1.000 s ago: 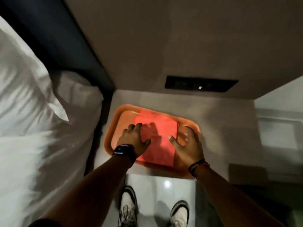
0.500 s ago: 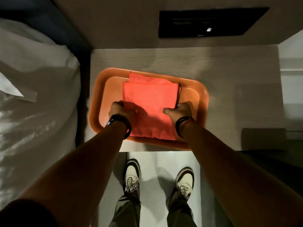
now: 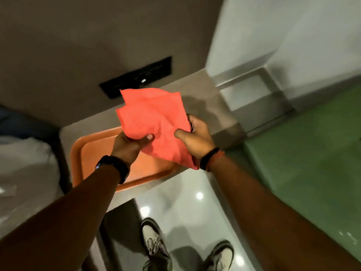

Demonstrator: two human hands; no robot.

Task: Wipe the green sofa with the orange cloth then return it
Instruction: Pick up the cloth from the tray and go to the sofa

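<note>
The folded orange cloth (image 3: 154,120) is lifted in the air above the orange tray (image 3: 91,165). My left hand (image 3: 130,146) pinches its near left edge and my right hand (image 3: 196,136) grips its near right edge. The tray lies bare on the pale bedside table (image 3: 213,106). The green sofa (image 3: 312,153) fills the right side of the view, just right of the table.
White bedding (image 3: 25,173) lies at the left. A black switch panel (image 3: 136,77) is set in the wall behind the table. A white window ledge (image 3: 254,89) sits at the back right. My shoes (image 3: 154,245) stand on the glossy floor.
Both hands closed on the cloth in the tray and lifted it up and to the right. The view has swung right, bringing the green sofa into sight.
</note>
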